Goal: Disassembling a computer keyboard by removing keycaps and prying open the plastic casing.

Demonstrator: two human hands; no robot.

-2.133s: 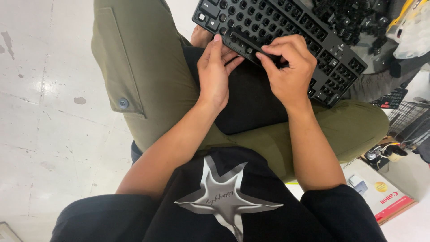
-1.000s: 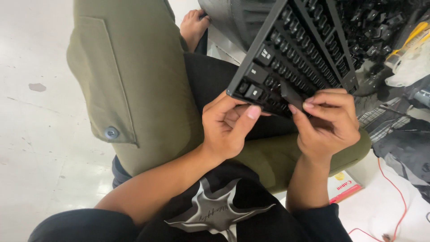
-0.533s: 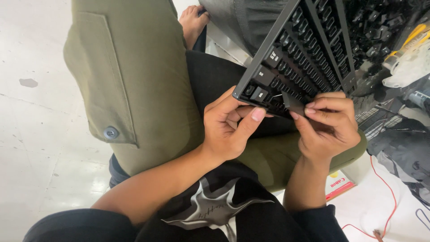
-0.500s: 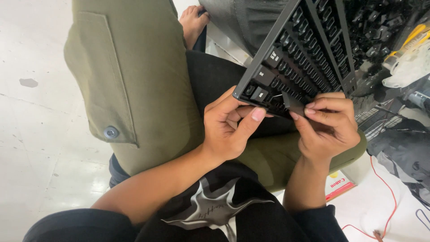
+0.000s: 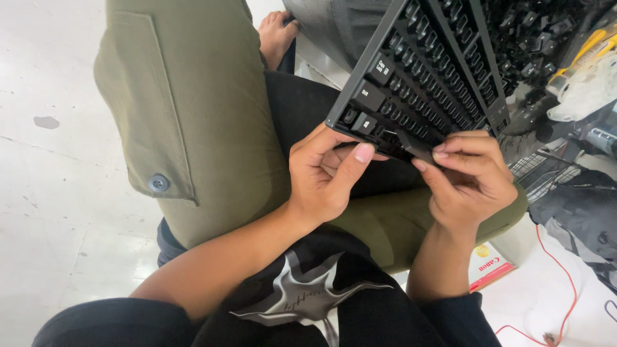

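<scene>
The keyboard (image 5: 424, 77) is being tilted up off the lap so its near edge faces the person. The left hand (image 5: 324, 173) is gripping that edge to brace it, while the right hand (image 5: 466, 180) is pinching a long black key (image 5: 414, 145) there.

Left arm: bare forearm rose from the lower left toward the middle of the view, elbow bent, wrist straight.
Left hand (image 5: 324, 173): palm turned toward the camera, fingers curled inward, thumb stretched up and to the right with its nail showing.
Right arm: forearm came up almost vertically from the lower right, with a dark sleeve at its base.
Right hand (image 5: 468, 177): back of the hand faced the camera, fingers bent and bunched, their tips pointing left toward the other hand's thumb.
Spacing: the two hands sat close together at the same height, fingertips near but apart.
</scene>
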